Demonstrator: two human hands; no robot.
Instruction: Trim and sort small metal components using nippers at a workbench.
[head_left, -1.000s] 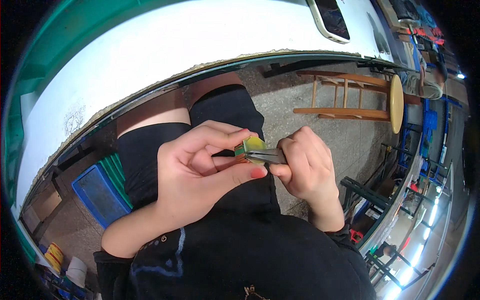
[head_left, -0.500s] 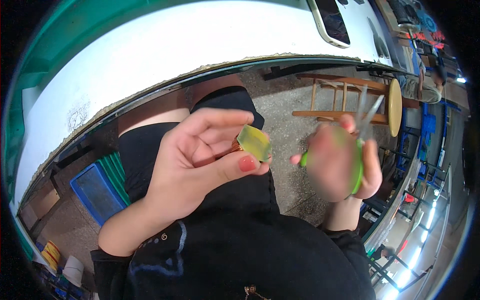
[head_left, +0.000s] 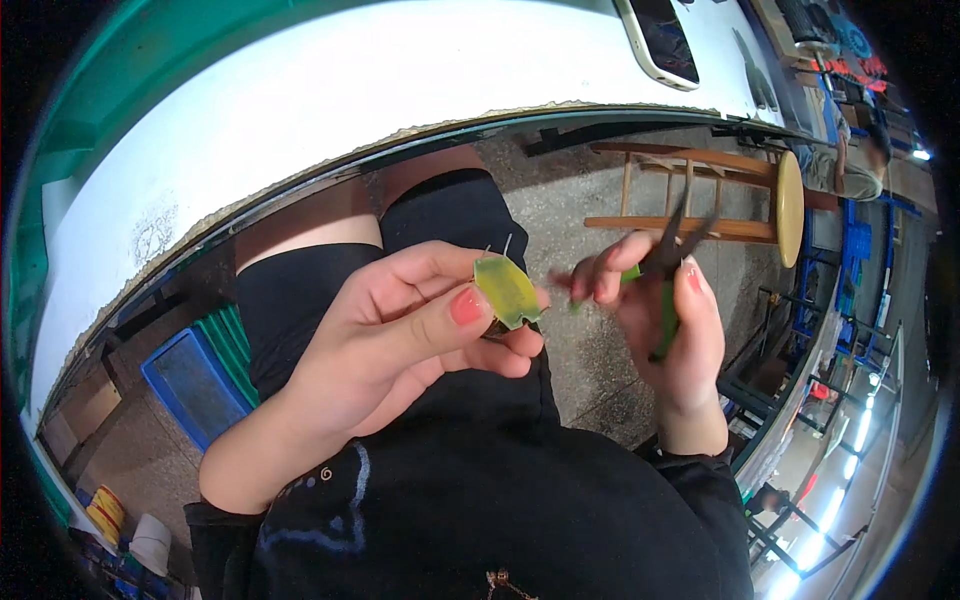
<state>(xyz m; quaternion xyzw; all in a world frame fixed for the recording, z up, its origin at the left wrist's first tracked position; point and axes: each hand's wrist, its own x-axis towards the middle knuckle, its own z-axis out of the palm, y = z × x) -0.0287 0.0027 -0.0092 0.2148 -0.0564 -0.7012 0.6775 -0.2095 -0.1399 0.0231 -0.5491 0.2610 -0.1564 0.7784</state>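
My left hand (head_left: pixel 400 335) pinches a small copper-wound coil, its upturned face covered by a yellow-green piece like tape (head_left: pixel 506 292). Two thin metal pins stick out at its far side, and the thumb presses along its left edge. To the right, my right hand (head_left: pixel 690 345) has a pair of green-handled scissors (head_left: pixel 672 260) in its grasp. Their blades point away from me and stand slightly apart. Some of my right fingers are blurred, and the palm partly hides the handles. Scissors and coil do not touch.
Beyond my lap runs a white tabletop (head_left: pixel 330 90) with a chipped edge, a phone (head_left: pixel 662 45) lying on it. A wooden stool (head_left: pixel 788 210) is at the right. Down at the left sits a blue bin (head_left: pixel 195 385). Another person (head_left: pixel 860 170) is in the right background.
My left hand has turned the coil, so its pins now show and the copper winding is hidden. My right hand has turned with the scissors, and their blades have shifted left.
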